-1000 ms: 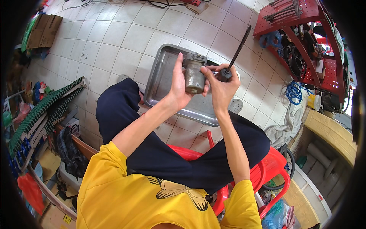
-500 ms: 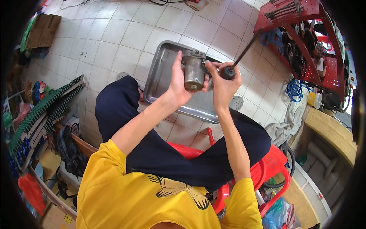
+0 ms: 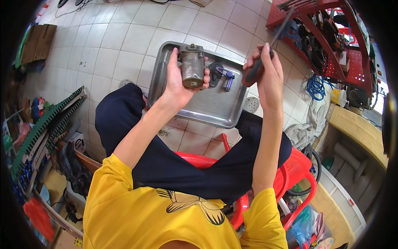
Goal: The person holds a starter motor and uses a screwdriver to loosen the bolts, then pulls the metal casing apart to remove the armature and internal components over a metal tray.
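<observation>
In my left hand [image 3: 184, 85] I hold a grey metal motor [image 3: 192, 68], a short cylinder with a bolted end cap at its far end. My fingers wrap round it from below, and it hangs over a steel tray [image 3: 219, 106]. My right hand [image 3: 268, 70] grips a screwdriver [image 3: 253, 74] by its dark red and black handle, to the right of the tray. Its long shaft points away toward the upper right. Inside the tray lie a purple lever-like part [image 3: 227, 76] and a black part [image 3: 214, 74], partly beside my left fingertips.
A red perforated tool rack [image 3: 356, 74] stands at the far right, with a coiled blue hose [image 3: 318, 87] near its foot. Grey cloth [image 3: 304, 135] lies below. A red plastic chair [image 3: 300, 166] is under me. Green striped folded slats [image 3: 45, 128] lean at the left.
My right hand has moved right and up with the screwdriver, away from the motor. My left hand and the motor have shifted slightly left. The purple and black parts in the tray now show.
</observation>
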Motion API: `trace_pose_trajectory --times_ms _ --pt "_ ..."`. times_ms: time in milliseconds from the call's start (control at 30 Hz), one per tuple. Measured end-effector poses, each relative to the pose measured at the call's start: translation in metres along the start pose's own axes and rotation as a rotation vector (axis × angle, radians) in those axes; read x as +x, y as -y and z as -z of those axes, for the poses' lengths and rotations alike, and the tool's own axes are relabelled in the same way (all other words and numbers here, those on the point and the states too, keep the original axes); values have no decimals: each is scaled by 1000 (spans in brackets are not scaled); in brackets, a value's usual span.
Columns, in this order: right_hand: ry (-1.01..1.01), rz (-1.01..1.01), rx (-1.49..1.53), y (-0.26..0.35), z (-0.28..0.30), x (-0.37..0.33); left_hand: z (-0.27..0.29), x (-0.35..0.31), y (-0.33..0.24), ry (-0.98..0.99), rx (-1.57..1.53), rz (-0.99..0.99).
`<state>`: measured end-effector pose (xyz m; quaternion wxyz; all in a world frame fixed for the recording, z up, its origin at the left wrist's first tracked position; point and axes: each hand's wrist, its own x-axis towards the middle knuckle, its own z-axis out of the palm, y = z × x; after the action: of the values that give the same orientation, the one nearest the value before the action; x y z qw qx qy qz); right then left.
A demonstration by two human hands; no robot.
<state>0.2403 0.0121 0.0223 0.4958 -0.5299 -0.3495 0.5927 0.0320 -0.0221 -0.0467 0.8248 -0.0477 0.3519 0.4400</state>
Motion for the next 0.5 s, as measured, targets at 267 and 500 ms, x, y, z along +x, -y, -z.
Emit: trace_pose_trajectory --times_ms 267,500 --pt "191 15 -588 20 2 -18 -5 -4 -8 -40 -10 -49" --pt "420 -145 -645 33 -6 -31 -7 -6 -14 -75 5 -89"
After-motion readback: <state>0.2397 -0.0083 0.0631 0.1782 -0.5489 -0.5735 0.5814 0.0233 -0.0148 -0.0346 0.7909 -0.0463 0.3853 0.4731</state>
